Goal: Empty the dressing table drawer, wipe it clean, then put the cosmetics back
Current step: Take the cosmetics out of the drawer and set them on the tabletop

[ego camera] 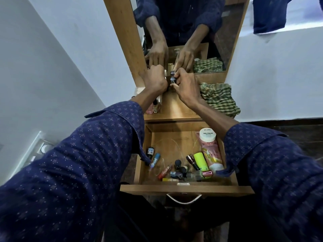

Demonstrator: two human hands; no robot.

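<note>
Both hands are raised over the dressing table top (176,109), close to the mirror (188,32). The right hand (185,86) has its fingers curled around a small dark-capped bottle (173,80), which stands upright at the rear of the top, directly between the two hands. The left hand (154,81) is clenched with its back to the camera; whether it holds anything cannot be determined. Several small bottles (156,105) stand below the left wrist, and a green checked cloth (219,98) lies crumpled to the right of the right hand. The drawer (185,188) is pulled open below the forearms, with the remaining cosmetics (188,166) gathered toward its front and right side.
</note>
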